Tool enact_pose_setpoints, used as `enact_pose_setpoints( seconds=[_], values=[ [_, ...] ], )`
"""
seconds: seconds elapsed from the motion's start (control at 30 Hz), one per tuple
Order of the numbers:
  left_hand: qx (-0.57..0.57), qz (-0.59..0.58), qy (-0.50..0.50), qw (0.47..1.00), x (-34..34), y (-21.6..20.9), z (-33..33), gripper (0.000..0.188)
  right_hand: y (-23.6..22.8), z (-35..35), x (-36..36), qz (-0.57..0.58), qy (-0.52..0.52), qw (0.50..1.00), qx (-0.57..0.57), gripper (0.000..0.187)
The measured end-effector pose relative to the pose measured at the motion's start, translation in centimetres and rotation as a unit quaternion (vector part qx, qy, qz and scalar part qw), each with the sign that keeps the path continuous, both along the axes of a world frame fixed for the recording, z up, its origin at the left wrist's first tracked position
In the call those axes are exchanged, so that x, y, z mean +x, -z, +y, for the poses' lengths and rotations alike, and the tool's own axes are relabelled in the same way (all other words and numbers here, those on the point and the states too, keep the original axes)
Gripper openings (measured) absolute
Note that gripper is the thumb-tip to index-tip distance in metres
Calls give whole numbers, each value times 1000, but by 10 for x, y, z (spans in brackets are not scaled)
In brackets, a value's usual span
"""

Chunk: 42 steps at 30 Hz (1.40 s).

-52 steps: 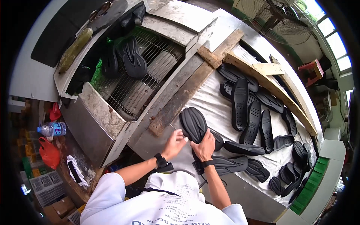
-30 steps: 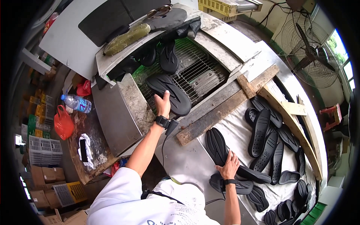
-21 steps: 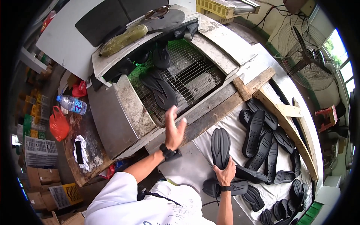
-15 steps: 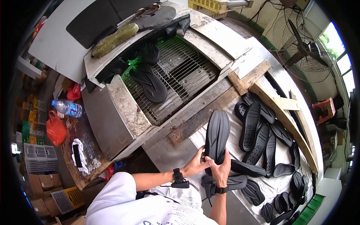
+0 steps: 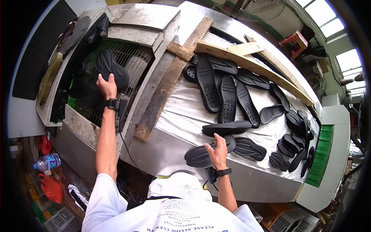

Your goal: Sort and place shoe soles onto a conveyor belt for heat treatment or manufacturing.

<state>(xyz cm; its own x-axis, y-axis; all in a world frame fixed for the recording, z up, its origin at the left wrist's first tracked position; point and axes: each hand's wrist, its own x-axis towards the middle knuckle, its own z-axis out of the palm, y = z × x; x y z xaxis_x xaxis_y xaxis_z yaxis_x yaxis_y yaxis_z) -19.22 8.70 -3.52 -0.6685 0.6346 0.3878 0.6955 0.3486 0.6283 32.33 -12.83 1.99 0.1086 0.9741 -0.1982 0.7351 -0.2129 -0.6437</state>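
My left hand (image 5: 107, 87) reaches out to the wire mesh belt (image 5: 131, 52) and grips a black shoe sole (image 5: 110, 63) by its near end, thumb on top. Whether that sole rests on the mesh I cannot tell. Another dark sole (image 5: 83, 92) lies on the mesh to its left, in shadow under green light. By the near edge of the white-covered table (image 5: 176, 110), my right hand (image 5: 218, 154) is open with fingers apart, over the right part of a black sole (image 5: 199, 156). Just beyond that hand a black sole (image 5: 228, 127) lies on its side.
Several black soles with holes (image 5: 228, 98) cover the white cloth farther off, with smaller ones (image 5: 290, 145) at the right. Wooden boards (image 5: 251, 71) border the cloth. A rusty strip (image 5: 166, 89) separates it from the belt. A green fringe (image 5: 321, 150) hangs at the table's right end.
My left hand has carried the sole from in front of me left to the mesh belt. My right hand has let go of it and opened. The view has turned right.
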Motion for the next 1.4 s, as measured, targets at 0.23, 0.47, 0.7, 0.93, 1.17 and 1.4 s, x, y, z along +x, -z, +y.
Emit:
enact_pose_setpoints(
  seconds=[0.23,0.47,0.7,0.93,1.17,1.4],
  values=[
    [9,-215,322,922,213,-37,-100,42,28,-2,77,-97,169,981,-20,59],
    [-214,-283,520,777,370,32,-193,62,77,-46,96,-70,309,945,-81,64],
    [-352,-124,585,720,405,42,-219,85,89,-42,81,325,336,879,-99,35],
    [-331,-293,669,598,335,-40,-193,63,-35,-21,96,403,156,900,-50,85],
    [-359,-204,677,609,267,-86,-187,65,-97,25,18,156,-255,928,-223,62],
    [-33,-349,345,871,213,-104,-246,22,-60,92,-57,470,57,868,-150,35]
  ],
)
